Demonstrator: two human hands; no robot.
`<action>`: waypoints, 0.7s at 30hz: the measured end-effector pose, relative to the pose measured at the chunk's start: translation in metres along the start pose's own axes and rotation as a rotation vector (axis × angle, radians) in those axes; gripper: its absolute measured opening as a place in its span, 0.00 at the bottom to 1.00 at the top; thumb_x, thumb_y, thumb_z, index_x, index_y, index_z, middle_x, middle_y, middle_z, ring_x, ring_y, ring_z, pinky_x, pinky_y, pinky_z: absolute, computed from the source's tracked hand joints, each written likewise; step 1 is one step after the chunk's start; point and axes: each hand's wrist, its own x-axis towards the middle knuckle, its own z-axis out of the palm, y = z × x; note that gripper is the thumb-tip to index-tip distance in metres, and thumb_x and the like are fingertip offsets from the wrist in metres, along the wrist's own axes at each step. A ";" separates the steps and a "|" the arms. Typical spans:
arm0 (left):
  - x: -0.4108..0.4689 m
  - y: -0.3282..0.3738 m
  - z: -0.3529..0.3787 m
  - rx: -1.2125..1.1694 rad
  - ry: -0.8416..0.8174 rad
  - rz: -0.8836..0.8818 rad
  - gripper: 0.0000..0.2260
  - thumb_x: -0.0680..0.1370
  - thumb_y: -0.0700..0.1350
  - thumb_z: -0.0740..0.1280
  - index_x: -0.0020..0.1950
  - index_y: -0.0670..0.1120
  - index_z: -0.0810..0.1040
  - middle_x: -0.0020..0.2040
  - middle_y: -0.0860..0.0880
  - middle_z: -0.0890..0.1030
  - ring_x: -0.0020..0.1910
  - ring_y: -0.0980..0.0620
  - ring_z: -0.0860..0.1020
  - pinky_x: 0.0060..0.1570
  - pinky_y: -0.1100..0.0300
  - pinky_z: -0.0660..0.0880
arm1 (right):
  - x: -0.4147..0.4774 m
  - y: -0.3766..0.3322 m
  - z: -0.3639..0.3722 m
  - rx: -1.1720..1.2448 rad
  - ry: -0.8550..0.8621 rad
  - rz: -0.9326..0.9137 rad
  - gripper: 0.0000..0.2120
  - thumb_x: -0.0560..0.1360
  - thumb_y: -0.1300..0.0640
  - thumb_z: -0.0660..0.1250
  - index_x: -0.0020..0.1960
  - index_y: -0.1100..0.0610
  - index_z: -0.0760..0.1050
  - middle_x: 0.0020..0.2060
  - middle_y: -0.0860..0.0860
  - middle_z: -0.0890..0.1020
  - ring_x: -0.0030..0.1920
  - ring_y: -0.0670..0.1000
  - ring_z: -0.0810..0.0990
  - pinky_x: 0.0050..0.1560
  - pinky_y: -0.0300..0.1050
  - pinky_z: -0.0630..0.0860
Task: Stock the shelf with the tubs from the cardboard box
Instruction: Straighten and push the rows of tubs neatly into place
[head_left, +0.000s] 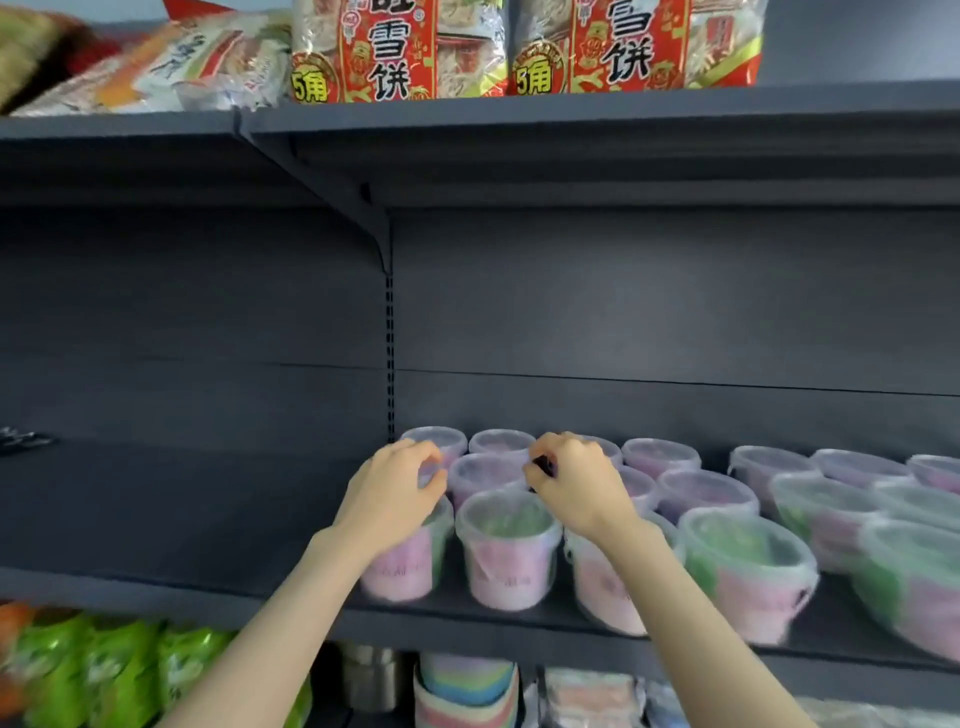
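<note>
Several clear-lidded tubs with pink and green contents stand in rows on the dark middle shelf (519, 631). My left hand (395, 493) lies over the front-left tub (410, 566), and its curled fingers and thumb close round the rim of a pink tub (434, 467) behind it. My right hand (576, 488) hovers over the third front tub (597, 587); its curled fingers pinch a small dark part at a tub's top. Between my hands stands a green-topped tub (509, 551). The cardboard box is out of view.
The left half of the middle shelf (182, 499) is bare, past an upright slotted post (389, 353). Snack bags (395, 47) fill the shelf above. Below are green packets (104, 670), a metal canister (371, 675) and stacked pastel bowls (467, 691).
</note>
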 end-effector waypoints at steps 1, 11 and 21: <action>0.018 -0.010 0.005 -0.009 -0.021 -0.010 0.11 0.77 0.48 0.63 0.57 0.49 0.78 0.55 0.52 0.77 0.54 0.49 0.76 0.52 0.55 0.73 | 0.017 0.000 0.006 -0.010 -0.011 0.008 0.12 0.77 0.53 0.61 0.57 0.56 0.76 0.54 0.54 0.78 0.55 0.58 0.76 0.45 0.44 0.69; 0.163 -0.111 0.068 -0.050 -0.418 -0.025 0.18 0.77 0.56 0.64 0.62 0.49 0.73 0.62 0.47 0.73 0.57 0.49 0.74 0.54 0.58 0.72 | 0.157 0.004 0.073 -0.029 -0.226 0.200 0.11 0.74 0.49 0.65 0.53 0.53 0.76 0.51 0.54 0.79 0.49 0.56 0.77 0.46 0.44 0.71; 0.194 -0.150 0.108 -0.040 -0.595 -0.028 0.34 0.67 0.69 0.61 0.69 0.54 0.68 0.71 0.49 0.65 0.70 0.46 0.62 0.68 0.51 0.62 | 0.199 0.024 0.104 -0.314 -0.578 0.303 0.28 0.73 0.38 0.62 0.68 0.51 0.71 0.65 0.53 0.74 0.64 0.57 0.72 0.63 0.52 0.70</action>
